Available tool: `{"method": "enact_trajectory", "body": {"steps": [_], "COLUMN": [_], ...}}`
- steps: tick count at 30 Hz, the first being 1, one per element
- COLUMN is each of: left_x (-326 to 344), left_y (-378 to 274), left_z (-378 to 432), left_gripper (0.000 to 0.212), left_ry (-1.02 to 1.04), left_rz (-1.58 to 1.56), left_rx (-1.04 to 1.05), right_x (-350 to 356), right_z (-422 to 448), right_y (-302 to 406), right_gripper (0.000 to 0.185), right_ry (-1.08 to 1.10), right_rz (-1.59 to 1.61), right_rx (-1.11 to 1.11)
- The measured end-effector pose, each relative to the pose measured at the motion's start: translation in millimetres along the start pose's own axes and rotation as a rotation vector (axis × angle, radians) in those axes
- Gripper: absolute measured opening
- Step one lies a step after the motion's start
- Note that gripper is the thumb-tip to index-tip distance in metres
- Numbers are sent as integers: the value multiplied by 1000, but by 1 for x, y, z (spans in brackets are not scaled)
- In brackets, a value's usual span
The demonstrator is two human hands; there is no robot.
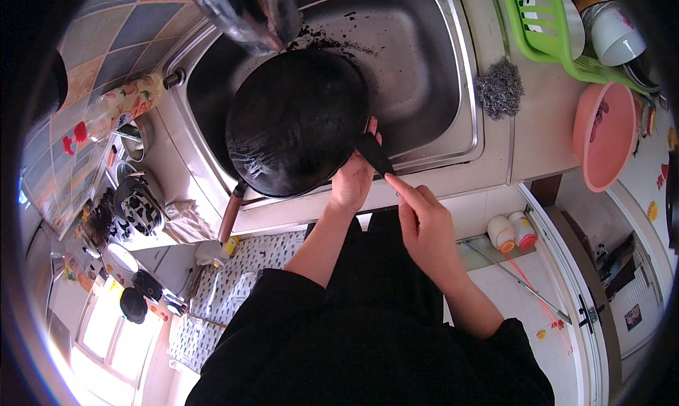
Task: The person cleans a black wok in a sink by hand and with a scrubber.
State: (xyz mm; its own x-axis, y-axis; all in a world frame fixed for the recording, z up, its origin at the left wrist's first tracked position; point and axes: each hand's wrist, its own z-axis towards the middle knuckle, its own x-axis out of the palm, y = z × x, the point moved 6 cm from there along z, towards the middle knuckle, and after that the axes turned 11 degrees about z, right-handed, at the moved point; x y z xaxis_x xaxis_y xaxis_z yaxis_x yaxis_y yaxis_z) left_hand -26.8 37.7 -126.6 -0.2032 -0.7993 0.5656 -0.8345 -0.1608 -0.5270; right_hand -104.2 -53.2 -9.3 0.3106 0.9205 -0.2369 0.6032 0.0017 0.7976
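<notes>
A round black pan with a brown wooden handle is held tilted over the steel sink. Pale scrape marks show on its dark face, near the lower left. My left hand supports the rim from beneath on the near right side, partly hidden by the pan. In my right hand is a dark flat-bladed tool, its forefinger stretched along it. The tool's tip lies at the pan's rim, just over my left hand. Black flakes are scattered on the sink floor behind the pan.
A shiny metal faucet hangs close above the pan's far edge. On the right counter lie a steel wool scourer, a pink basin and a green dish rack with bowls. A bottle stands left.
</notes>
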Motion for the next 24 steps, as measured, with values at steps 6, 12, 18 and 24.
{"method": "enact_trajectory", "body": {"steps": [6, 12, 18, 24], "left_x": [3, 1, -2, -4], "left_y": [-1, -3, -2, 0], "left_z": [-1, 2, 1, 0], "left_gripper": [50, 49, 47, 47], "left_ry": [-58, -53, -108, -133], "left_rz": [-73, -135, -211, -178], "left_rx": [-11, 11, -34, 24], "right_x": [12, 7, 13, 21], "right_z": [4, 28, 22, 19], "right_y": [2, -1, -2, 7], "right_gripper": [35, 33, 33, 25], "right_ry": [-57, -57, -68, -90], "right_rz": [-43, -1, 119, 83], "right_rx": [-35, -106, -109, -79]}}
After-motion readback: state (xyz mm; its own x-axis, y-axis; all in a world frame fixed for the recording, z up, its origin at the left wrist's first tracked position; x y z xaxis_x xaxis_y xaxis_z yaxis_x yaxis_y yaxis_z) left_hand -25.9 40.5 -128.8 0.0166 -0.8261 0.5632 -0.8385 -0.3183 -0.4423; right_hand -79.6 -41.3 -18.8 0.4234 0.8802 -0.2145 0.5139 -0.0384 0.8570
